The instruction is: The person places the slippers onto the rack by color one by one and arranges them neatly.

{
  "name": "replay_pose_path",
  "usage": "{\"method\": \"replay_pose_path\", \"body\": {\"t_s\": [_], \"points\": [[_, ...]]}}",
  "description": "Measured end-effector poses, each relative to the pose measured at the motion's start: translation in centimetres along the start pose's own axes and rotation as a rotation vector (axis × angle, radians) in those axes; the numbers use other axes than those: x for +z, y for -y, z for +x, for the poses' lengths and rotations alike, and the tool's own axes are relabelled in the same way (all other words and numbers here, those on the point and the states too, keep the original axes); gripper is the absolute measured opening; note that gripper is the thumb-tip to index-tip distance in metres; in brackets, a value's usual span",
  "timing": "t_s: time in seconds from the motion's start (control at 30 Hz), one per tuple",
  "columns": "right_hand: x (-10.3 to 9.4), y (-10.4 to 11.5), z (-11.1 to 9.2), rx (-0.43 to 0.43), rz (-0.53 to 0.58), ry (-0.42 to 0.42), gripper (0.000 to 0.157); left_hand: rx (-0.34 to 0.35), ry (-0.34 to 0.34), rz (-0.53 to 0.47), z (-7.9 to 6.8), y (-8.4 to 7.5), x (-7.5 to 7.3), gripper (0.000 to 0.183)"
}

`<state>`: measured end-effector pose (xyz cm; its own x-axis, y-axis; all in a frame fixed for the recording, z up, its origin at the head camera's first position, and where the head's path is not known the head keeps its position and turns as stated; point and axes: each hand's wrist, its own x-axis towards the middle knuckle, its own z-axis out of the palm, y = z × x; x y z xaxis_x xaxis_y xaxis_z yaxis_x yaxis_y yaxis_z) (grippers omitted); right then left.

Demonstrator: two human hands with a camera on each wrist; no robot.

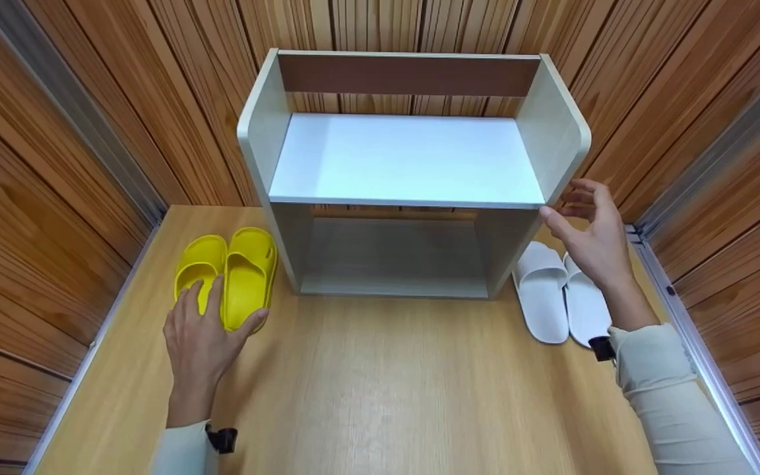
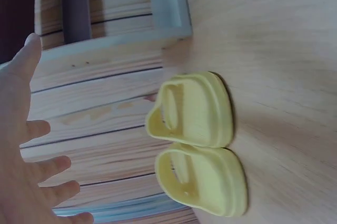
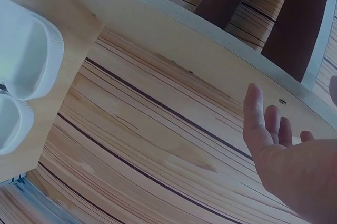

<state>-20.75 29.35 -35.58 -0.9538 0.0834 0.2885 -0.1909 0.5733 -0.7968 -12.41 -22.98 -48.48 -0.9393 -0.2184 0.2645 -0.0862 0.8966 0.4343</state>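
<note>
My left hand [image 1: 198, 343] hovers above a pair of yellow clogs [image 1: 246, 290], fingers spread and relaxed. In the left wrist view a gap separates the hand [image 2: 18, 145] from the clogs [image 2: 202, 110], which stand side by side on the floor. My right hand [image 1: 594, 244] is beside the right panel of a small two-tier shelf [image 1: 406, 161], its fingers loosely bent and holding nothing. Whether a fingertip touches the panel I cannot tell. Below that hand lies a pair of white slippers [image 1: 541, 303], partly hidden by the wrist. The right wrist view shows the slippers [image 3: 23, 50] at its left edge.
Wood-patterned walls [image 1: 380, 23] enclose the back and both sides. The shelf stands against the back wall on a light wooden floor [image 1: 380, 382]. Metal strips [image 1: 703, 356] run along the floor's side edges. A brown crossbar [image 1: 413, 74] spans the shelf's upper back.
</note>
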Motion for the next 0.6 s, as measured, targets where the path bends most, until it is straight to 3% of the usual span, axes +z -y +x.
{"method": "replay_pose_path", "body": {"t_s": [0.17,0.4,0.6], "points": [[0.2,-0.2,0.8,0.019,0.071,0.017,0.069,-0.104,0.044,-0.055,1.2,1.4,0.0,0.097],[0.7,0.3,1.3,-0.006,0.065,0.044,0.072,-0.134,0.022,-0.075,3.0,2.9,-0.1,0.098],[1.1,0.0,1.3,-0.024,0.063,0.039,0.068,-0.194,0.072,-0.118,3.7,4.0,0.4,0.099]]}}
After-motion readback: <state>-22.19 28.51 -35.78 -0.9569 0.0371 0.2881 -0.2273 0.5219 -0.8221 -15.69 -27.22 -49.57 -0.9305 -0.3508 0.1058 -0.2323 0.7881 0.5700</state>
